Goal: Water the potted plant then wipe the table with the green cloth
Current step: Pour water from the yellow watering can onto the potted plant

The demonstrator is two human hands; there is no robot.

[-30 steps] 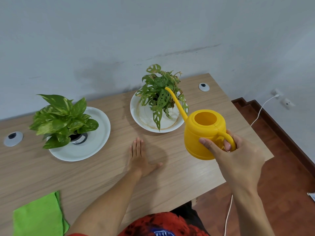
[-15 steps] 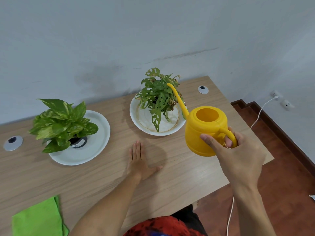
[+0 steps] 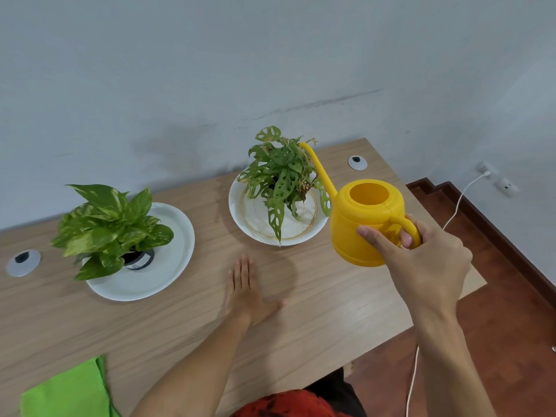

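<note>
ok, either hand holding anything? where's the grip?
Right hand holds the yellow watering can by its handle, thumb against the body. Left hand lies flat on the table, empty.

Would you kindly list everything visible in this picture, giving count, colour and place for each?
Plastic watering can: one, yellow, held above the table's right side, long spout reaching into the holey-leaved plant.
Holey-leaved potted plant: one, green, on the stained white plate, centre back.
Broad-leaved potted plant: one, green and yellow, dark pot, on the clean white plate, left.
Folded cloth: one, bright green, near left corner.
Cable grommets: two, grey, far left and back right.
Wooden table: one, light brown.
Cable: one, white, over the floor to a wall socket, right.
Left hand: flat on the table.
Right hand: gripping the can's handle.
</note>
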